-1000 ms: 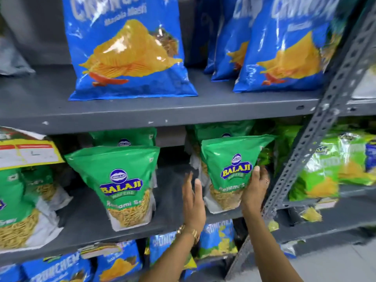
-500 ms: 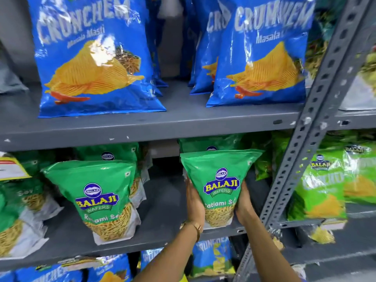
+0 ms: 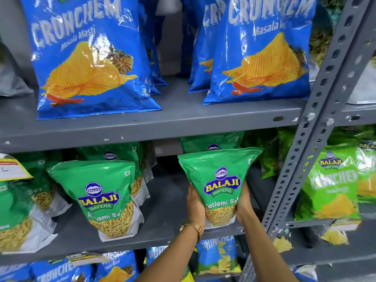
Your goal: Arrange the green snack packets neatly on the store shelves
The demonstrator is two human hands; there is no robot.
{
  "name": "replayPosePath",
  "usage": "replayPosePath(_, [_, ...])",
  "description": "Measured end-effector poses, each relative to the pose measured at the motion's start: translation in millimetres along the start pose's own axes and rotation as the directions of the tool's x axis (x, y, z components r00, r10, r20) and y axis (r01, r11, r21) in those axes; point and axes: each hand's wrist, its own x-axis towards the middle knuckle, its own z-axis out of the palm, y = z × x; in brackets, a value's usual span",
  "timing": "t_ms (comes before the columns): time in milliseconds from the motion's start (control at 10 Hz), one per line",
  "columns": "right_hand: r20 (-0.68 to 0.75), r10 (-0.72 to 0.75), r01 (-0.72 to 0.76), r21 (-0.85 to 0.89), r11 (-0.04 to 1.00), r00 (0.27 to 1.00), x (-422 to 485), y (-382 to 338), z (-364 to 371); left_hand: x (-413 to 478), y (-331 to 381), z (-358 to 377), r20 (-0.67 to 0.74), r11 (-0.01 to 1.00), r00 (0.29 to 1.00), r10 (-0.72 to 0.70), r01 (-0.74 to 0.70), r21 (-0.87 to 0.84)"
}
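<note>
A: Where is the packet being handled?

B: The green Balaji packet (image 3: 220, 184) sits right of centre in the frame, standing upright at the front edge of the middle shelf (image 3: 162, 216). The left hand (image 3: 195, 206) presses flat on its left side and the right hand (image 3: 243, 204) on its right side, so both hold the packet between them, cupped low around the clear window with the sev.

A: Is anything behind it?

B: Another green packet (image 3: 211, 142) stands directly behind, only its top showing. It looks like a file is being formed front to back.

A: And further left?

B: At lower centre-left a second front packet (image 3: 103, 198) stands upright but leaning a little, with one more behind it (image 3: 110, 153). At the far left edge a large green packet (image 3: 12, 212) is partly cut off and tilted, beside a yellow price tag (image 3: 12, 167).

A: So how far along?

B: I judge it partway. The held packet looks squared and nearly set; it only needs releasing. The left-hand files look loose and unevenly spaced, with a wide bare gap between the two front packets, so those likely remain. Right of the grey upright post (image 3: 317, 127), lighter green packets (image 3: 333, 186) stand in another bay; whether they belong to the job I cannot tell.

A: The blue bags?

B: The blue Crunchem bags (image 3: 89, 58) on the upper shelf are not part of it.
</note>
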Motion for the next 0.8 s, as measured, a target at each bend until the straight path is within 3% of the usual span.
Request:
replayPosePath(500, [-0.025, -0.009, 0.008, -0.037, 0.999, 1.000, -14.5, -9.7, 2.3, 0.3, 5.6, 0.8, -0.001, 1.000, 1.000, -0.020, 0.020, 0.009])
replayPosePath(700, [-0.201, -0.077, 0.059, -0.093, 0.994, 0.976, -59.5, -19.1, 9.3, -21.0, 32.1, -15.5, -0.021, 0.995, 0.999, 0.036, -0.034, 0.090])
replayPosePath(800, [-0.259, -0.207, 0.169, -0.161, 0.972, 0.944, -106.5, -5.7, 17.6, -49.0, 46.7, -36.8, -0.015, 0.968, 0.987, 0.160, -0.154, 0.199])
